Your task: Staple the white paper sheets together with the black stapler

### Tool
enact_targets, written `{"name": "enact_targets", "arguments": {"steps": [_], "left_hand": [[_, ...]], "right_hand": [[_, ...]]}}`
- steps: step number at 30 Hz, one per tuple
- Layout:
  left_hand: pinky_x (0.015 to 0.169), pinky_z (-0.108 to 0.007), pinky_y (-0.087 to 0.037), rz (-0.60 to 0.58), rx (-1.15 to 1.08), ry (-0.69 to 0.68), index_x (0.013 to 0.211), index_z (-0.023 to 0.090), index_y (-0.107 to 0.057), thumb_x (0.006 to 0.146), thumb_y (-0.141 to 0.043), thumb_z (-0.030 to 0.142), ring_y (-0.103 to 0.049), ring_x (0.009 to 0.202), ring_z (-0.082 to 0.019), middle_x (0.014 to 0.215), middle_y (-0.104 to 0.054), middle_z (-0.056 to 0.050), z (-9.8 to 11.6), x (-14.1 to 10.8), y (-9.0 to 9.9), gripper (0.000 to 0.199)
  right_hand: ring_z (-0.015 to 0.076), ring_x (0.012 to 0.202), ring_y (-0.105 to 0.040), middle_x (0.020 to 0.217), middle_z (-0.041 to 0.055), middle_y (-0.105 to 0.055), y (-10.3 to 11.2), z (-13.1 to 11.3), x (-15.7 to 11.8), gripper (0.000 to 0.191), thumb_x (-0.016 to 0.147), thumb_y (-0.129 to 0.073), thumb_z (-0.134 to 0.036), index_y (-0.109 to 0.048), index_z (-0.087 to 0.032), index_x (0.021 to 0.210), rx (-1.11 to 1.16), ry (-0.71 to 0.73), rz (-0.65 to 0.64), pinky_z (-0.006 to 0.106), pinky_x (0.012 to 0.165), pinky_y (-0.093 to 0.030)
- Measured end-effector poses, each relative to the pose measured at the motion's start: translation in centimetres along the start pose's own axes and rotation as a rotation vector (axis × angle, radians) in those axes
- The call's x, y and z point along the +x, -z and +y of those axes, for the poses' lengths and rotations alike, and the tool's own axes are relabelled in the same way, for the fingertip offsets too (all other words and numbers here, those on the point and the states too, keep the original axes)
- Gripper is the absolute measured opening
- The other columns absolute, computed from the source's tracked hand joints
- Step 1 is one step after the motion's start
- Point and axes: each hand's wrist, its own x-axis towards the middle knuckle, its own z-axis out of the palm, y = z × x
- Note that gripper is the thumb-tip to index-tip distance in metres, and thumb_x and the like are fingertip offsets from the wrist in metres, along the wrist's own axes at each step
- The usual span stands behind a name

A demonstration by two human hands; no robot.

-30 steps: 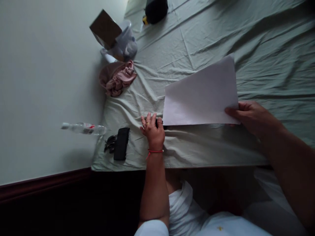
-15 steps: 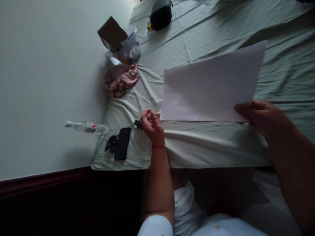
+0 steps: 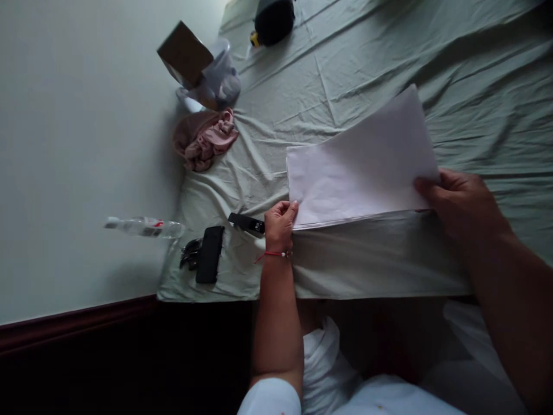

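Several stacked sheets of white paper (image 3: 358, 164) are held above the green cloth, their far right corner raised. My left hand (image 3: 280, 223) pinches the near left corner, thumb on top. At the right end my right hand (image 3: 458, 199) grips the paper, also with its thumb on the upper face; its other fingers are partly hidden beneath. Just left of my left hand lies a small black stapler-like object (image 3: 246, 222), partly covered by that hand.
On the cloth-covered surface (image 3: 345, 265) lie a black case (image 3: 209, 255), dark keys or similar (image 3: 190, 253), a clear bottle (image 3: 144, 226) by the wall, a pink cloth (image 3: 206, 140), a plastic tub (image 3: 224, 80) with a cardboard box (image 3: 185, 53), and a black pouch (image 3: 274, 22).
My left hand has closed on the near left corner of the paper. The paper's right end has come left and its far corner now bends up. The view has shifted slightly.
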Motion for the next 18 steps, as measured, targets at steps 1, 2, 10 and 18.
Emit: {"name": "enact_targets", "arguments": {"steps": [1, 2, 10, 18], "left_hand": [[0.058, -0.020, -0.036, 0.004, -0.009, 0.013, 0.065, 0.016, -0.064, 0.070, -0.085, 0.026, -0.047, 0.056, -0.007, 0.059, -0.058, 0.006, 0.0, 0.0, -0.1, 0.024], [0.058, -0.020, -0.036, 0.004, -0.025, 0.023, 0.064, 0.016, -0.063, 0.071, -0.085, 0.027, -0.047, 0.055, -0.007, 0.058, -0.056, 0.006, -0.1, -0.1, -0.1, 0.026], [0.067, -0.021, -0.046, 0.004, -0.095, 0.006, 0.074, 0.018, -0.063, 0.072, -0.083, 0.032, -0.057, 0.064, -0.009, 0.069, -0.063, 0.006, -0.5, -0.2, -0.3, 0.025], [0.050, -0.021, -0.034, -0.059, 0.023, -0.019, 0.085, 0.018, -0.066, 0.086, -0.075, 0.026, -0.046, 0.050, -0.005, 0.064, -0.057, 0.006, 0.3, -0.9, 0.3, 0.013]], "right_hand": [[0.0092, 0.064, -0.046, 0.073, -0.0016, -0.060, -0.1, -0.2, -0.1, 0.023, 0.080, -0.076, -0.042, -0.074, -0.020, 0.088, -0.001, -0.011, 0.035, 0.022, 0.055, -0.031], [0.0088, 0.062, -0.043, 0.071, -0.0016, -0.058, -0.2, -0.4, -0.1, 0.020, 0.079, -0.076, -0.039, -0.073, -0.020, 0.085, 0.009, -0.021, 0.067, 0.022, 0.054, -0.028], [0.0092, 0.064, -0.045, 0.074, 0.0000, -0.058, -0.4, -1.2, -0.6, 0.015, 0.080, -0.073, -0.035, -0.072, -0.021, 0.081, 0.096, 0.013, 0.058, 0.024, 0.057, -0.034], [0.0097, 0.070, -0.052, 0.077, 0.0006, -0.059, 0.3, -1.4, -0.8, 0.015, 0.091, -0.066, -0.035, -0.074, -0.023, 0.086, 0.015, 0.114, 0.103, 0.018, 0.054, -0.039]]}}
